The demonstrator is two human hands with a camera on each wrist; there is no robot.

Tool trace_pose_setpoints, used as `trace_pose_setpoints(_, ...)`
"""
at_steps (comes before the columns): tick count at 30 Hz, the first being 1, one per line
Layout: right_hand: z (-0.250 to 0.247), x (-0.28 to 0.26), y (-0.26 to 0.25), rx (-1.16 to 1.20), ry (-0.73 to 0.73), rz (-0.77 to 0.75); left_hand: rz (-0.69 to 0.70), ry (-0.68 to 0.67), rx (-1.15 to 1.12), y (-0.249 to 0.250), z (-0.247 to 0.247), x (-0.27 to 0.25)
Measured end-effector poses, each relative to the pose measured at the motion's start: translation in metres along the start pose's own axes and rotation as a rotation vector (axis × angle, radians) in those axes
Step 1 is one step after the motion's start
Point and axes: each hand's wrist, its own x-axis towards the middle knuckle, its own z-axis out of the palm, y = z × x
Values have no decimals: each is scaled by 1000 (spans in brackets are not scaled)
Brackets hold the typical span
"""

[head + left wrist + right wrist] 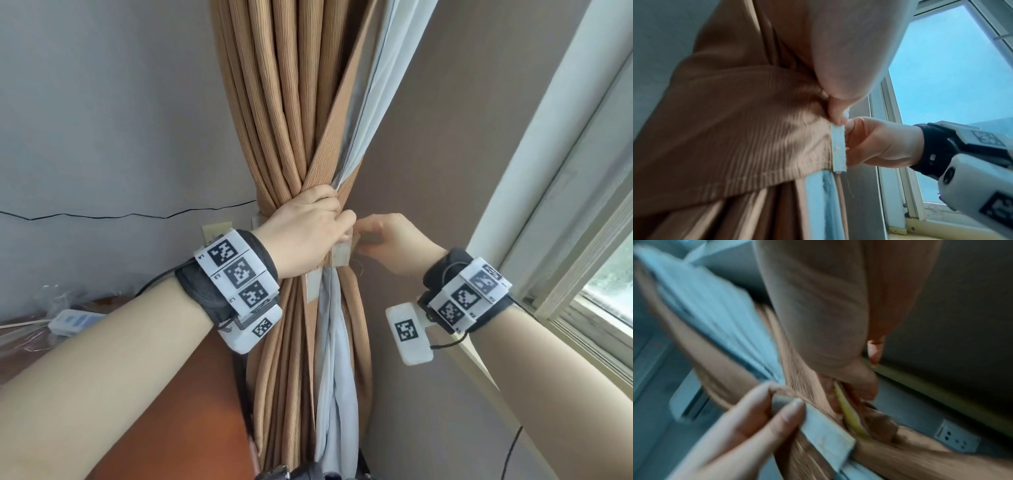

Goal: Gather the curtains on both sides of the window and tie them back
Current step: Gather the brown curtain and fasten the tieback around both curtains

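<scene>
The gathered brown ribbed curtain (291, 120) with its pale blue-white lining (370, 113) hangs in the corner beside the window frame (555, 192). The left hand (305, 229) is clamped around the bundle at its narrow waist, where a brown fabric tie-back band (748, 129) wraps it. The right hand (394, 240) is just beside it and pinches the band's pale stiff end (837, 146). Only the right wrist view, which is blurred, shows a white wall socket (957, 436) and the pinching fingertips (791, 410). Only the head view shows a white power strip (73, 320) on a brown table (191, 418).
</scene>
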Motion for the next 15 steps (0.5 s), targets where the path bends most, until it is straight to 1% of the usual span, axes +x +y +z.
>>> trace_pose_setpoints(1, 2, 4, 1, -68, 7, -73, -5, 3, 13, 0, 0, -1)
trace_pose_setpoints(5, 1, 15, 8, -320, 45, -238, -39, 8, 25, -1, 0, -5)
trace_pose_setpoints(7, -1, 19, 13, -446, 80, -278, -78, -17, 3, -5, -3, -9)
trace_pose_setpoints(9, -6, 21, 11, -486, 94, -312, -121, -49, -7, -9, -6, -12)
trace_pose_setpoints(11, -11, 21, 6, -423, 39, -378, -170, -87, -14, -15, -10, -15)
trace_pose_setpoints(12, -12, 22, 2, -373, -19, -391, -198, -101, -13, -18, -12, -17)
trace_pose_setpoints(13, -12, 23, 0, -316, -87, -391, -228, -111, -11, -21, -13, -18)
trace_pose_setpoints(15, -13, 27, -5, -208, -258, -312, -285, -122, -11, -27, -16, -21)
